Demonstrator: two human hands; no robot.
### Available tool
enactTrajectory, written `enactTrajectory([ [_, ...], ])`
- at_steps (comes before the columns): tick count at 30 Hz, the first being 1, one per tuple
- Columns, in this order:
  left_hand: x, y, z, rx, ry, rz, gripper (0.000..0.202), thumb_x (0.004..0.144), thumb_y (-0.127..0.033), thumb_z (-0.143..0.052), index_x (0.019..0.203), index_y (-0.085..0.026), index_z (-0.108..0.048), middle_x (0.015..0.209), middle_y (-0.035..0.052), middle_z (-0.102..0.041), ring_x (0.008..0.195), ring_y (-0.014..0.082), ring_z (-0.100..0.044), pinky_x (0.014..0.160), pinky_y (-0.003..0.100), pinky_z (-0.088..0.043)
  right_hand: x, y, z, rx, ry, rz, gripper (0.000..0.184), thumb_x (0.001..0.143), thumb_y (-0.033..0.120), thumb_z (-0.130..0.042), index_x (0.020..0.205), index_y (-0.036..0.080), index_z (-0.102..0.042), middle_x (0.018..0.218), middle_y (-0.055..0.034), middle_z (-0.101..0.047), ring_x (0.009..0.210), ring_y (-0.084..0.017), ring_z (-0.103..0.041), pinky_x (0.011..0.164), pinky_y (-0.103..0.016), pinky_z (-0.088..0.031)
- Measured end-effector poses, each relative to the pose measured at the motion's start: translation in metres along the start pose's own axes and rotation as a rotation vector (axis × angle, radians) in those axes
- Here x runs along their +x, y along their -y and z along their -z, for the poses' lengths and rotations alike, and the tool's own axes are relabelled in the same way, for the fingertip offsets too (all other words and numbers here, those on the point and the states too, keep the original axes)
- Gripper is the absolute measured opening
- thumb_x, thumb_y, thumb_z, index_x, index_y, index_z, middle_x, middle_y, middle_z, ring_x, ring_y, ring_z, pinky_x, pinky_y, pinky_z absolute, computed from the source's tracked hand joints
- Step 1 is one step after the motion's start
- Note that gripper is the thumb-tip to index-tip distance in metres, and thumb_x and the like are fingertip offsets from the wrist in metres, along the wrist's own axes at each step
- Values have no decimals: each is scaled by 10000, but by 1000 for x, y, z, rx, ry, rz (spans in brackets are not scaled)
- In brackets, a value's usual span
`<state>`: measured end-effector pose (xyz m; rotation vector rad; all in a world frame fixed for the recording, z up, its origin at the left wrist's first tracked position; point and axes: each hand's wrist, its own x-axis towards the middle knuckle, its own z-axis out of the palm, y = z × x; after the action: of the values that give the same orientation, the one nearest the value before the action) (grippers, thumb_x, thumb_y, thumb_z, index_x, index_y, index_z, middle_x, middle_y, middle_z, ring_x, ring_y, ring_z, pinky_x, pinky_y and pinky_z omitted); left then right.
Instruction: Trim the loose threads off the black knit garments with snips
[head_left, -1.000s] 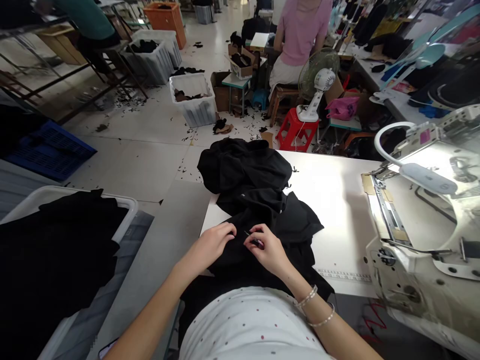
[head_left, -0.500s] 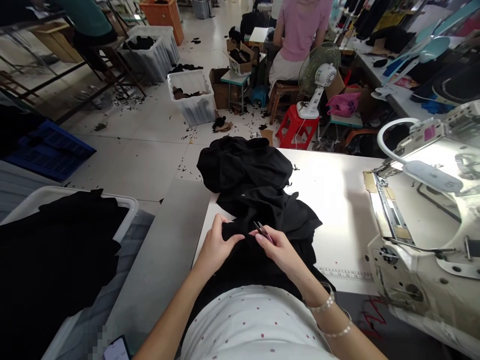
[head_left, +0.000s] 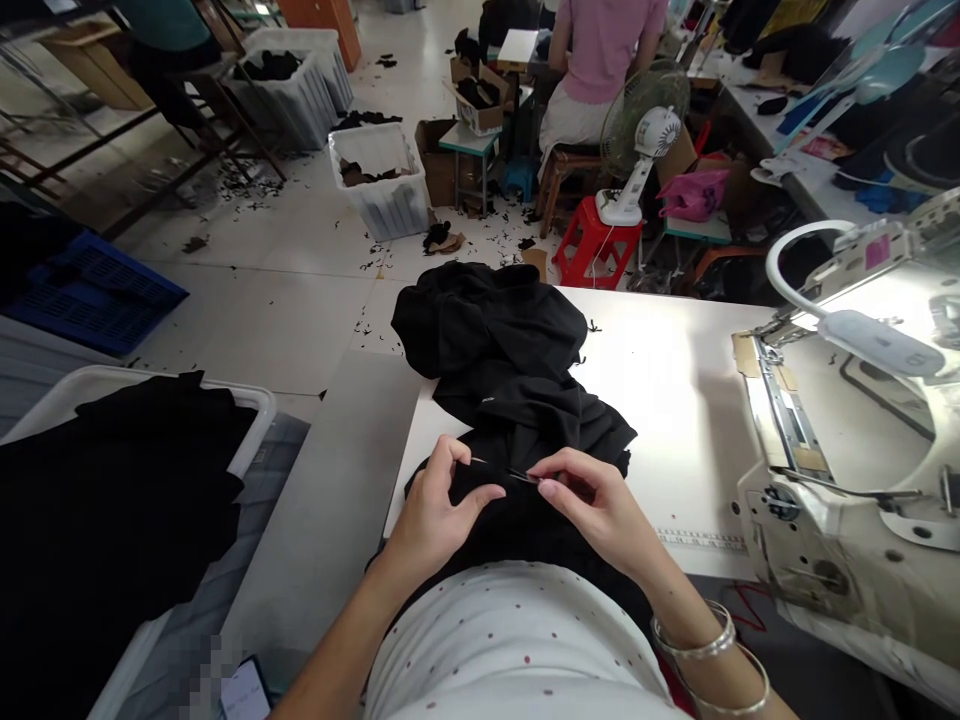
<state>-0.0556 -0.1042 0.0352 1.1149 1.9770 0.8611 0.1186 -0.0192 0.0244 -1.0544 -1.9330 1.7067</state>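
A black garment (head_left: pixel 517 400) lies bunched over the white sewing table and down onto my lap, a small pale label mark showing on it. My left hand (head_left: pixel 442 500) pinches a fold of this cloth between thumb and fingers. Just to its right, my right hand (head_left: pixel 592 495) grips small pointed thread snips (head_left: pixel 521 476), their thin blades aimed left at the fold. Fingers of the right hand partly cover the handle. A short gap separates the two hands.
A sewing machine (head_left: pixel 847 420) with a lamp stands on the right of the table (head_left: pixel 660 390). At left is a white bin (head_left: pixel 259 400) heaped with black cloth. A phone (head_left: pixel 244 690) lies below. Beyond are a fan (head_left: pixel 652 140) on a red stool and a seated person (head_left: pixel 600 50).
My right hand has moved slightly right and turned, so the snips now lie flatter, pointing left. The left hand keeps its pinch on the cloth. The whole view has shifted a little.
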Motion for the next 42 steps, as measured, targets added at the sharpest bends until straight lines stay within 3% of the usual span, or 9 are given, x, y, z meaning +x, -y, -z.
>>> enactTrajectory([
  [11,-5,-1,-1,-70,58,-54,276,750,-357,-572,744,-218,-333,622,-60,-473,585,94,-453,563,205,-353,3,0,-8,193,57,-2,166,791,318,-574,828,173,-644,704,-9,-540,558,-93,-419,489,-214,-331],
  [17,-6,-7,-3,-107,10,-55,319,729,-360,-603,725,-217,-318,609,-64,-421,580,88,-419,548,196,-342,2,-1,-14,282,22,-1,163,787,321,-575,809,171,-633,691,-1,-523,548,-90,-397,487,-220,-311],
  [24,-6,-10,-4,-133,33,-50,329,732,-376,-599,724,-217,-311,626,-59,-410,590,90,-411,557,195,-347,-1,-1,-18,342,-19,-11,174,780,338,-583,770,170,-630,661,-4,-540,544,-97,-412,485,-227,-308],
  [30,-8,-12,0,-31,-31,-104,294,754,-321,-570,711,-214,-300,606,-69,-330,545,75,-346,513,176,-304,0,-7,-11,388,-78,1,190,782,352,-582,754,171,-633,660,-17,-557,574,-111,-452,498,-230,-343],
  [35,-8,-10,5,-22,-55,-132,272,761,-285,-560,717,-215,-300,622,-71,-319,549,67,-340,516,161,-309,1,-17,4,278,-22,-12,178,790,349,-581,805,184,-648,752,-32,-581,616,-124,-475,518,-245,-349],
  [42,-7,-8,5,-259,97,-56,305,760,-295,-577,721,-214,-285,677,-58,-497,640,78,-474,607,175,-376,5,-15,3,290,134,26,160,788,315,-594,818,168,-650,757,-32,-565,616,-118,-442,535,-255,-325],
])
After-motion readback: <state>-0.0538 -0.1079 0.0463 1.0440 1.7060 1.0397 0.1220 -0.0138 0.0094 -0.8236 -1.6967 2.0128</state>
